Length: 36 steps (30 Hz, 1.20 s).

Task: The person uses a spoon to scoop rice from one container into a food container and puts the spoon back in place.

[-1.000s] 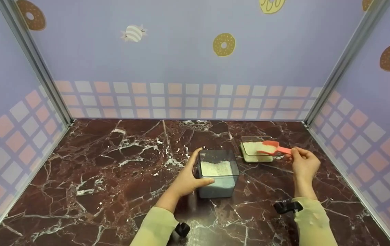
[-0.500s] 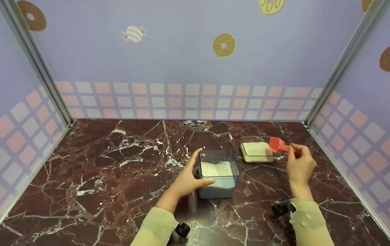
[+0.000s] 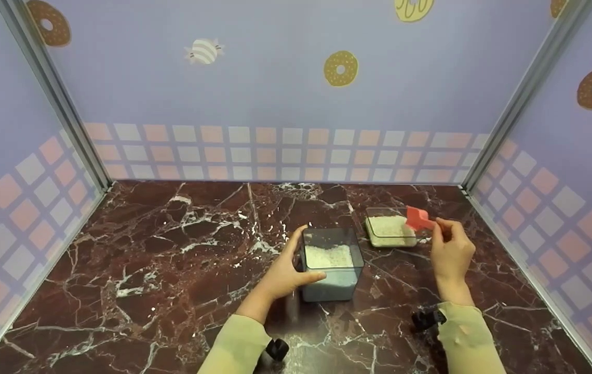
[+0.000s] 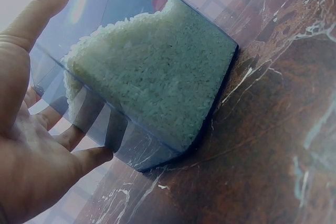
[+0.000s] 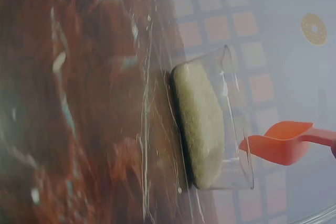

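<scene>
My left hand (image 3: 284, 271) grips the left side of a dark, see-through square bin (image 3: 329, 284), thumb on the near face and fingers round the side. White rice (image 4: 142, 72) fills part of the bin, heaped unevenly behind its wall. My right hand (image 3: 452, 254) pinches the handle of a red-orange scoop (image 3: 417, 219) between thumb and fingers. The scoop is tipped over the right rim of a low clear container (image 3: 390, 242). In the right wrist view, the tip of the scoop (image 5: 283, 142) is at the rim, above the rice (image 5: 199, 124) inside. The scoop's bowl shows no rice there.
The bin and the clear container stand on a dark red marbled tabletop (image 3: 171, 291). Loose white grains lie scattered left of the bin. Patterned lilac walls (image 3: 275, 93) close off the back and both sides, with metal posts at the corners.
The scoop has lifted off the rice in the clear container and turned over at its right rim. My right hand has shifted slightly left. My left hand and the bin stay put.
</scene>
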Each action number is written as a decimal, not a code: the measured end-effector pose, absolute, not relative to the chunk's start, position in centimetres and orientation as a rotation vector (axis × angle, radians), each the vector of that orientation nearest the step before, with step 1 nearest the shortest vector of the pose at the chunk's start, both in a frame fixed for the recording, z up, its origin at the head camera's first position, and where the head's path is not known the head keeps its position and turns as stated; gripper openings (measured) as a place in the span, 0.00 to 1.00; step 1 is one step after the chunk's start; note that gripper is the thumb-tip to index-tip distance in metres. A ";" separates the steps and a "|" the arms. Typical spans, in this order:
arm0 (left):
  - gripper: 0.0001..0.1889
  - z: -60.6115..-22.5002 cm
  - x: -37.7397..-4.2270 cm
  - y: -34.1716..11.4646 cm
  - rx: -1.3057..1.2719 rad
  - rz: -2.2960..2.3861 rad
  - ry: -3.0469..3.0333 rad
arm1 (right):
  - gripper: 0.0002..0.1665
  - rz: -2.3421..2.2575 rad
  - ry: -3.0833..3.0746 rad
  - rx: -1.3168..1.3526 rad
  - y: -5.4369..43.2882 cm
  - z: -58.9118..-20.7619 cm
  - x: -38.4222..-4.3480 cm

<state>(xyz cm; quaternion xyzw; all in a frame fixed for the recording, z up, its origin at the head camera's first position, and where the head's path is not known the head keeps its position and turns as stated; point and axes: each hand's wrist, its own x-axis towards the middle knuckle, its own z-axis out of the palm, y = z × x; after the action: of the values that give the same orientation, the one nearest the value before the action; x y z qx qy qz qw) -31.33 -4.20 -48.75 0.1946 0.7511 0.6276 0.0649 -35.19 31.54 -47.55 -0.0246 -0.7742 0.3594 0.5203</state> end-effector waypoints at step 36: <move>0.59 -49.1 -31.7 -4.1 0.611 1.945 2.188 | 0.03 1.805 -1.875 0.063 23.5 -39.6 -28.5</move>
<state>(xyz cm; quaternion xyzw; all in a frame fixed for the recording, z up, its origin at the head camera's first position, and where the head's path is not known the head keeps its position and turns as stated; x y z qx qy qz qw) -31.75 -4.14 -49.11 0.2038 0.7296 0.6484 0.0755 -28.55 23.46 -39.63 0.0235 -0.6942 0.6684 0.2661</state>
